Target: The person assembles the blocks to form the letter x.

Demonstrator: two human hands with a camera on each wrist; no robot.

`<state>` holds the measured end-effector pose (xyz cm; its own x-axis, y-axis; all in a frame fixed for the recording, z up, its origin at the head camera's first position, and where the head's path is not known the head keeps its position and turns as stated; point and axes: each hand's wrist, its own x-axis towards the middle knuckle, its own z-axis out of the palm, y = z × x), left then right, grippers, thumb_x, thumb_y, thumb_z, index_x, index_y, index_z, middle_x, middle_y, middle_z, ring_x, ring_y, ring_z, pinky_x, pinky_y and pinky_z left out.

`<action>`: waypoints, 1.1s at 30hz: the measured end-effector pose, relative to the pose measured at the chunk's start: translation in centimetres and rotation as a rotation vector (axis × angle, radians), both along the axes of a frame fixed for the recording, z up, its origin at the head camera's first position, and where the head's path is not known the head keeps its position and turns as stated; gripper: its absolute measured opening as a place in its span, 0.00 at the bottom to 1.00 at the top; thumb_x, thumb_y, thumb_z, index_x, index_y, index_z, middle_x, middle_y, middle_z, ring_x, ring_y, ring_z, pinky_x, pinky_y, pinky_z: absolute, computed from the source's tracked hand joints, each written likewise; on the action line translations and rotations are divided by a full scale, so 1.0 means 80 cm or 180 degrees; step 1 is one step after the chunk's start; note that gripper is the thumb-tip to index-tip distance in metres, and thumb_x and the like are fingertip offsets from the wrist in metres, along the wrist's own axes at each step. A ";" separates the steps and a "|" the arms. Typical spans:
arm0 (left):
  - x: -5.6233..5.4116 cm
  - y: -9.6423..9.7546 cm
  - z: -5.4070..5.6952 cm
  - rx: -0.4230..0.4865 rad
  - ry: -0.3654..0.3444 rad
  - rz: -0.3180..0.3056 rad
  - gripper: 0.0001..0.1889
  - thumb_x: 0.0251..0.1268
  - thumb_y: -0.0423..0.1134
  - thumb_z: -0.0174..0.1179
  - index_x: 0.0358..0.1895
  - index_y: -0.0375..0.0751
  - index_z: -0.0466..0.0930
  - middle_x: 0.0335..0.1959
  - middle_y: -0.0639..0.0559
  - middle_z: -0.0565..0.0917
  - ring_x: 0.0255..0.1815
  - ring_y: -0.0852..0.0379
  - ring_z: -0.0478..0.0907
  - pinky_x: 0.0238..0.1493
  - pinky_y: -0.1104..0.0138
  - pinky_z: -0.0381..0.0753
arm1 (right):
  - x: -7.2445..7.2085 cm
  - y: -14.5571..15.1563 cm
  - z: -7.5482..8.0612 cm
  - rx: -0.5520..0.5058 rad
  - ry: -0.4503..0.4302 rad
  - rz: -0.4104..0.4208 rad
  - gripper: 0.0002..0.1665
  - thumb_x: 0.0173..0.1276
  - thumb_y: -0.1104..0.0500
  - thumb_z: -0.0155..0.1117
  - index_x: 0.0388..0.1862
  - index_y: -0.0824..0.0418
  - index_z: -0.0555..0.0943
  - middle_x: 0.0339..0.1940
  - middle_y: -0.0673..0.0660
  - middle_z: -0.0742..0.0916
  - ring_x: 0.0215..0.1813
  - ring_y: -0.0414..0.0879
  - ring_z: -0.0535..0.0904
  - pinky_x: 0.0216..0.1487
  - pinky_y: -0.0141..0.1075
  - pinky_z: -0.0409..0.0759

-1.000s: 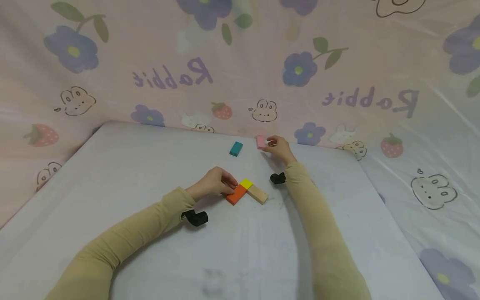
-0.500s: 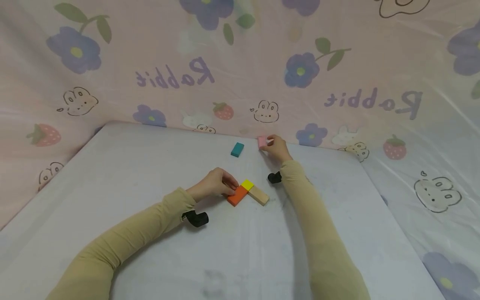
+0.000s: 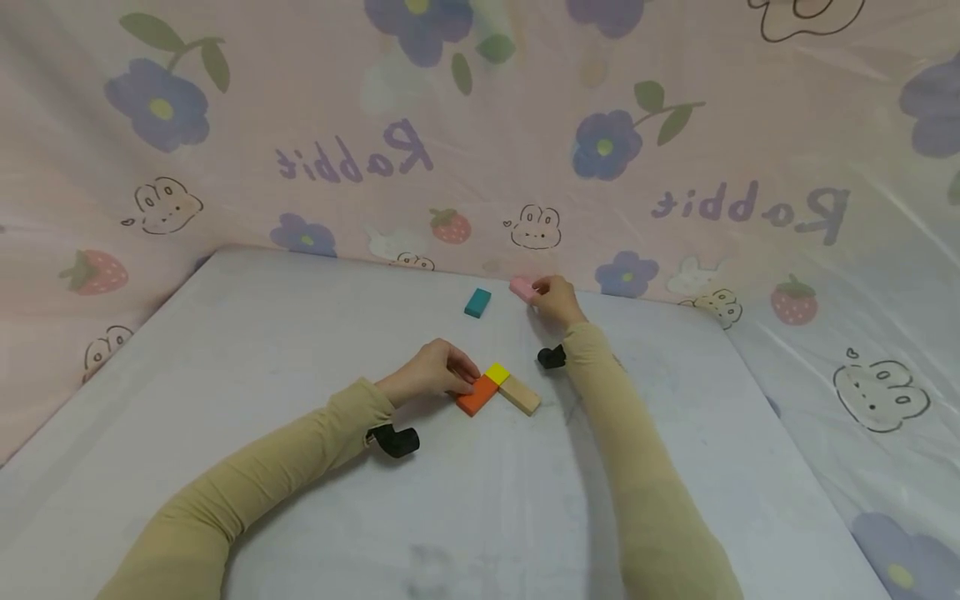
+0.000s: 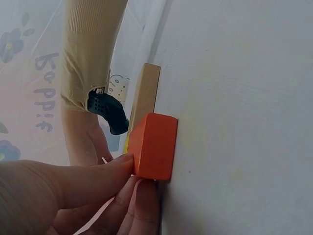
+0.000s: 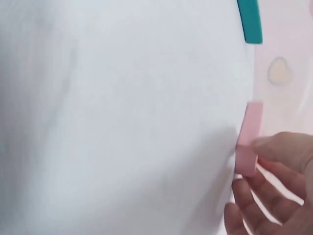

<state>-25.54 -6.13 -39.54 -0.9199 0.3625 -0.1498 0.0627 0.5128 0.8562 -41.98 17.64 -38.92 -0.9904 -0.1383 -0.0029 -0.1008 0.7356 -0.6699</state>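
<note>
My left hand holds an orange block, its thumb on one face and its fingers along the end in the left wrist view. The orange block lies at an angle to a plain wooden block, with a small yellow block at the corner between them. Farther back, my right hand pinches a pink block between thumb and fingers at the table's far side. To the left of the pink block lies a teal block.
A white-covered table carries the blocks. Its back edge meets a hanging sheet printed with flowers and rabbits. Each wrist bears a black camera mount, such as the left mount.
The right hand has closed on the pink block and turned it, so it now lies slanted rather than pointing away. The left hand stays at the orange block.
</note>
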 end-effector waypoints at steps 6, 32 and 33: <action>-0.002 0.000 -0.003 -0.0001 0.0015 -0.0027 0.10 0.53 0.30 0.70 0.40 0.37 0.86 0.33 0.51 0.84 0.33 0.58 0.78 0.33 0.70 0.79 | -0.001 0.015 0.004 0.0241 -0.0109 0.0425 0.21 0.68 0.67 0.55 0.60 0.68 0.74 0.58 0.66 0.77 0.58 0.58 0.71 0.62 0.47 0.68; -0.001 0.000 -0.001 0.0019 0.0003 0.0021 0.09 0.52 0.29 0.70 0.39 0.37 0.86 0.31 0.51 0.84 0.31 0.58 0.78 0.31 0.71 0.78 | 0.012 0.031 0.015 0.0367 -0.0065 0.1429 0.26 0.64 0.75 0.52 0.58 0.59 0.79 0.62 0.60 0.77 0.65 0.58 0.67 0.67 0.52 0.62; -0.001 0.000 -0.001 0.0018 0.0007 0.0020 0.09 0.52 0.29 0.70 0.39 0.37 0.86 0.31 0.51 0.84 0.31 0.58 0.78 0.31 0.71 0.78 | 0.012 0.030 0.015 0.0373 -0.0045 0.1440 0.25 0.65 0.75 0.52 0.58 0.59 0.79 0.61 0.59 0.78 0.65 0.57 0.67 0.67 0.51 0.62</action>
